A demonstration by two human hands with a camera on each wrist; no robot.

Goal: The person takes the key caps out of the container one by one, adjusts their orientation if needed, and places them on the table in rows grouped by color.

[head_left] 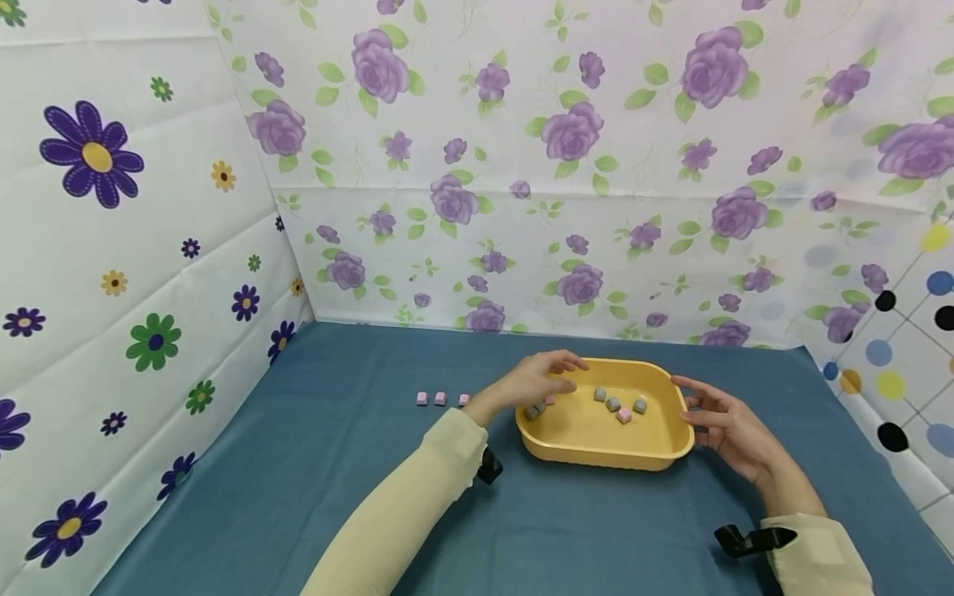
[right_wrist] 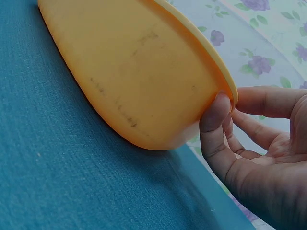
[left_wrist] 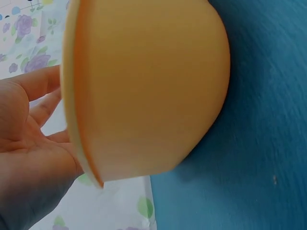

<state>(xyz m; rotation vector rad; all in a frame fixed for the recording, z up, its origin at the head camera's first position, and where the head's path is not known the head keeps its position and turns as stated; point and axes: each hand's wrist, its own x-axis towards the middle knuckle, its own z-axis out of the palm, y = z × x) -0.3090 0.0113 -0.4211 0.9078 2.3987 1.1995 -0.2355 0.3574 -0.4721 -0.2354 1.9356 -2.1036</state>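
Cream sleeves [head_left: 406,505] nearest, I judged three pink cubes [head_left: 440,399] done beyond the tray's [head_left: 604,456] left edge, others [head_left: 623,416] left inside — left hand [head_left: 527,383] gripping nothing, right hand [head_left: 734,426] pinching the rim [right_wrist: 227,75].

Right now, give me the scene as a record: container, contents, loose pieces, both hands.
container: yellow plastic rounded-rectangular tray, on blue cloth
contents: small grey cubes and small pink cubes; exact count unclear, left hand may hide some
loose: at least three small pink cubes in a row, left of tray
left hand: over tray's left end, thumb and fingers apart, nothing visibly held
right hand: pinches tray edge, right end
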